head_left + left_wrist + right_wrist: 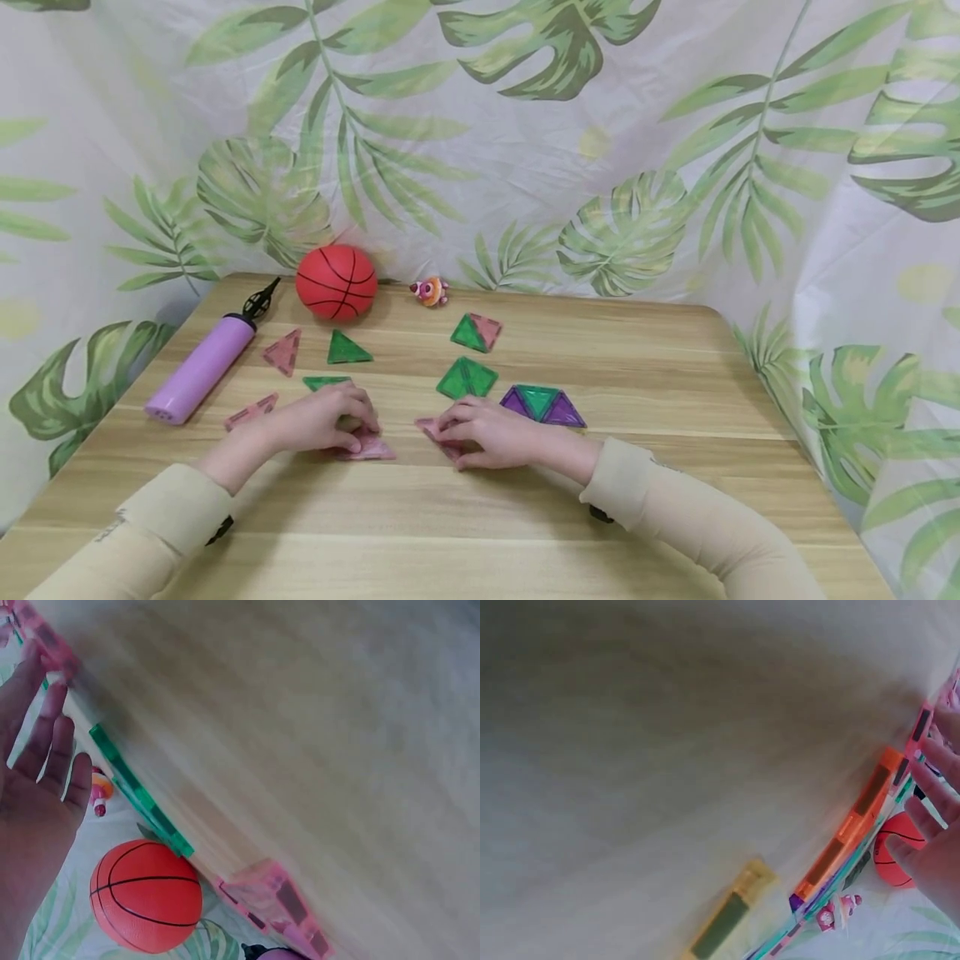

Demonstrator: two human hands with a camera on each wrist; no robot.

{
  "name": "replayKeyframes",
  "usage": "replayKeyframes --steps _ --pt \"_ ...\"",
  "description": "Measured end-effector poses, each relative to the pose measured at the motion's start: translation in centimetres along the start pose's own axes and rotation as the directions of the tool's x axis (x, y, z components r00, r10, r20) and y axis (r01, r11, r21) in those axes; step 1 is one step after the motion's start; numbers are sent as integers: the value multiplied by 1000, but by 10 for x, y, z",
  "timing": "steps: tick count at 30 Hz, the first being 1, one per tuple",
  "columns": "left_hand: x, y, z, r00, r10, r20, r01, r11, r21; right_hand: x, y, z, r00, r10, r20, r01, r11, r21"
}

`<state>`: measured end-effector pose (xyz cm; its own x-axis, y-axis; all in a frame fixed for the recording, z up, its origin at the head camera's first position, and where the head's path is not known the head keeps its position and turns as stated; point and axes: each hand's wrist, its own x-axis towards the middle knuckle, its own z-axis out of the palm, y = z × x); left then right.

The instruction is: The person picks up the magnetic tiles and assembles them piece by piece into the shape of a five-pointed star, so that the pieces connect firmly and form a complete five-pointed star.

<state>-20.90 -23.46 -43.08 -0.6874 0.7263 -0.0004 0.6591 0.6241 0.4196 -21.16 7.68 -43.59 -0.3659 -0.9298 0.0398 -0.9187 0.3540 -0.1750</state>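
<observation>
Head view: the left hand pinches the left pink triangle between thumb and bent fingers; the right hand pinches the right pink triangle similarly. Both grips leave only a narrow opening (the wrist views show other fingers loosely extended). The two pieces are apart, low over the middle of the tabletop; whether they touch it cannot be told. Edge holding probably suits such thin, flat parts. Beyond the right hand, a green diamond and a purple-and-green strip lie edge to edge, presumably grouped apart from the loose green triangle. The ball and pump sit outward, likely to avoid obstructing the hands.
</observation>
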Motion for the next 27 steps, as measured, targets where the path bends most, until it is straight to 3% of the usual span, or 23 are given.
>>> replayKeyframes --steps 5,10,14,21,27 --pt "8 1 5 997 -67 -42 69 995 70 -4 -4 1 999 50 -9 -50 998 -24" --pt "16 5 10 993 -88 -77 98 987 129 -6 -8 1 989 148 -20 -148 989 -27" --pt "17 6 10 995 -39 -93 49 993 108 -9 -5 2 986 162 -41 -161 987 16" --pt "13 2 5 996 89 -20 -88 994 58 -13 4 6 986 158 -57 -155 986 54" --pt "18 11 16 995 78 -69 -74 996 58 -6 -6 9 967 245 -64 -241 969 55"
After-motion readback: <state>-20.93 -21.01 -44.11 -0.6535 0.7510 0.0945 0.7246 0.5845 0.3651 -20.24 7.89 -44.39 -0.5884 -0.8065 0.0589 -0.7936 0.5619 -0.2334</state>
